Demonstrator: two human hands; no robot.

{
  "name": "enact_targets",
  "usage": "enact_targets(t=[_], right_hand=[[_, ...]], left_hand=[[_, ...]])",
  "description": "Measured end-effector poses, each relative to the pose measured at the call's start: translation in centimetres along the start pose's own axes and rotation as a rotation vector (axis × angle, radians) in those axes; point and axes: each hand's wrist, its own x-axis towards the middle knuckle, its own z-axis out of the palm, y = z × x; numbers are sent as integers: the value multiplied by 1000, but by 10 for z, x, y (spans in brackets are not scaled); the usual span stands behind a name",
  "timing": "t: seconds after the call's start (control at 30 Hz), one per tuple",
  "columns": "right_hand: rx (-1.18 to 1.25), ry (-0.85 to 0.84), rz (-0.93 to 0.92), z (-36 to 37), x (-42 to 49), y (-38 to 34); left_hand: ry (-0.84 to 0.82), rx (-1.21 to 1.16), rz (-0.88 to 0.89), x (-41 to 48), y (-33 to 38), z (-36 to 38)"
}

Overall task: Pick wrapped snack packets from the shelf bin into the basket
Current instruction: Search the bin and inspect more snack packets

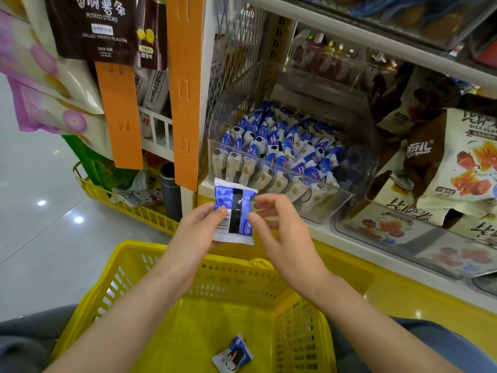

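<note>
1. My left hand (199, 230) is gripping the packet (239, 211). The thumb is pressing on the printed face beside the barcode and the fingers are going behind it. The packet is standing upright with its barcode side facing me.
2. My right hand (279, 232) is hovering at the packet's right edge with its fingers curled and the thumb overlapping that edge. I cannot tell whether it is pinching the wrapper or only brushing it.
3. The packet is hanging in the air on the near side of the shelf bin (360, 162), roughly above the far rim of the basket (139, 244). It is touching neither.
4. The shelf bin is sitting far and right of my hands, filled with rows of matching blue-and-white binned packets (282, 146).
5. One loose packet (233, 355) is lying on the basket floor at the near side, well below both hands.
6. Step in hand, as I am judging it: getting the held packet down into the basket.
7. To do it well, I am planning to draw the packet nearer, over the open middle of the basket, before letting go. A drop from here could clip the far rim or slip between basket and shelf.
8. One hand is enough to carry it, and freeing the right hand suits the next reach into the bin.
9. I am favouring a low release over a toss, because the wrapper looks light and flat and is likely to flutter.
</note>
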Motion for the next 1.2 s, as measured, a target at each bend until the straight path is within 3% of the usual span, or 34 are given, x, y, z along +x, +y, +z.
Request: enact_targets(t=[0.13,0.3,0.4,0.53,0.8,1.0,1.2], right_hand=[[382,-88,342,-3,7,-1],[526,-126,474,-6,8,-3],[505,-33,479,-3,8,-3],[562,0,495,2,6,-4],[581,-9,435,6,4,-4],[316,-42,297,17,-2,2],[289,-42,264,19,-4,6]], left_hand=[[-8,48,28,1,-5,3],[-5,258,240,1,-8,2],[59,482,416,-2,-11,2],[23,652,552,-5,-20,2],[34,825,602,-4,-19,-2],[105,1101,675,-10,-17,-2],[15,1257,707,-16,-7,-3]])
